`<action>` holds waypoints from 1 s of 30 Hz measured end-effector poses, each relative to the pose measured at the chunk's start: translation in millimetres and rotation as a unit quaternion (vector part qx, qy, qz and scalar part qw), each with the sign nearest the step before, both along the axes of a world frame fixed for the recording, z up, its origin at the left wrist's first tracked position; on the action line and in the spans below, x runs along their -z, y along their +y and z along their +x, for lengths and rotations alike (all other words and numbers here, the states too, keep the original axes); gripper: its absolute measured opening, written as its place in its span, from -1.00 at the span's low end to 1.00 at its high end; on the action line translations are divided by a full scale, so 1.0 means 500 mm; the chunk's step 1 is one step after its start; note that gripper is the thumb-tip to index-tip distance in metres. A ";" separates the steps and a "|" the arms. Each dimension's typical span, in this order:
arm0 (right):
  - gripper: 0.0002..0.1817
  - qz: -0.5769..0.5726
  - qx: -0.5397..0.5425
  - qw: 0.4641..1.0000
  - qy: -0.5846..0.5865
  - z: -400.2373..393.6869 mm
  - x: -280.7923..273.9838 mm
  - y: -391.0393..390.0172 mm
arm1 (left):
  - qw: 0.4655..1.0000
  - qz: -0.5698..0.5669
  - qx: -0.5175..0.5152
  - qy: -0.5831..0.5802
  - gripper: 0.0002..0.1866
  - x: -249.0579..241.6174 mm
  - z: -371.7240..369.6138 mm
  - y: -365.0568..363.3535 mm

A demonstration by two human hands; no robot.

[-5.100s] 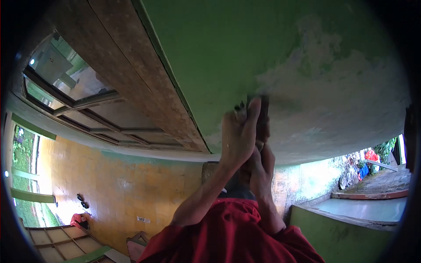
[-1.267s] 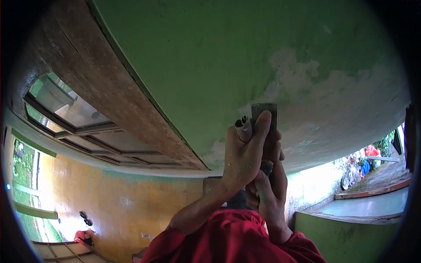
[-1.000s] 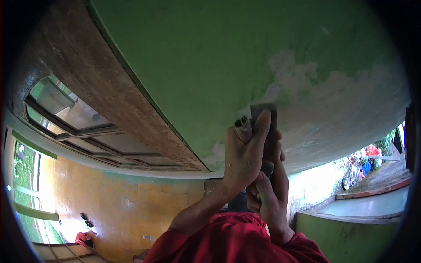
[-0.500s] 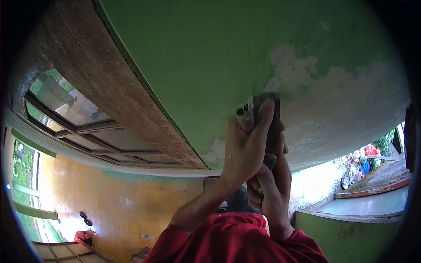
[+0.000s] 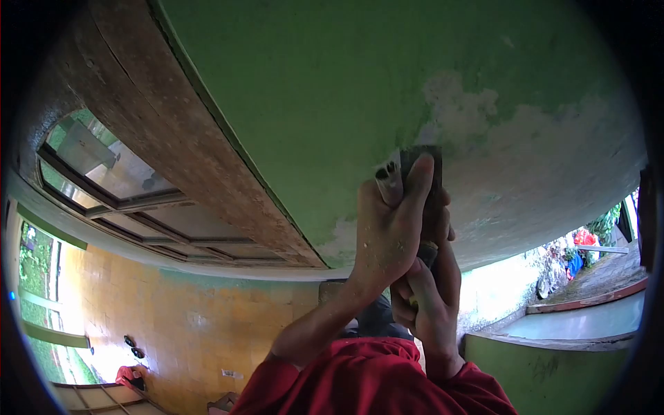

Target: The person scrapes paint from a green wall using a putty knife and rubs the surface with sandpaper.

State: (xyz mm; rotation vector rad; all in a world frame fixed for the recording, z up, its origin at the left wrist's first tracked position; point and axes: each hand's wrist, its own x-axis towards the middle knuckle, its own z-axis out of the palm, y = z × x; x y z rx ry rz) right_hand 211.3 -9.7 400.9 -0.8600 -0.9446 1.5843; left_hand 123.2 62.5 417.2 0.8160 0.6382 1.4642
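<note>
A scraper with a dark, flat blade is pressed against the green painted wall, its blade edge at a bare, whitish patch. My left hand is closed around the blade, thumb laid along its face. A pale, rolled or tube-like piece with dark openings sticks out between that hand's thumb and fingers; what it is I cannot make out. Lower down, my right hand is wrapped round the scraper's handle, where a bit of yellow shows. Most of the handle is hidden by the fingers.
A worn wooden frame with glass panes runs along the left. Beneath lies a yellowish tiled floor, with dark footwear and a red item. On the right, a green low wall stands beside a bright opening.
The scraper and both hands have barely shifted; the blade looks sharper now than in the blurred earlier frame. Both hands keep their hold.
</note>
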 end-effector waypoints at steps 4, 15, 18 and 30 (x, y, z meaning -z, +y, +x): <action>-0.65 0.001 0.011 1.000 0.000 0.005 0.014 0.000 | 0.999 -0.005 -0.010 0.030 -0.65 0.015 0.006 -0.002; -0.44 -0.004 0.017 1.000 0.003 0.004 0.011 0.000 | 1.000 0.003 -0.002 0.011 -0.65 -0.001 0.008 0.000; -0.34 -0.002 0.020 1.000 0.010 0.008 0.011 -0.001 | 1.000 -0.017 -0.003 0.023 -0.65 0.009 0.011 -0.005; -0.49 0.002 -0.005 1.000 0.005 0.019 -0.018 0.007 | 1.000 0.009 -0.013 0.023 -0.67 -0.012 0.018 0.003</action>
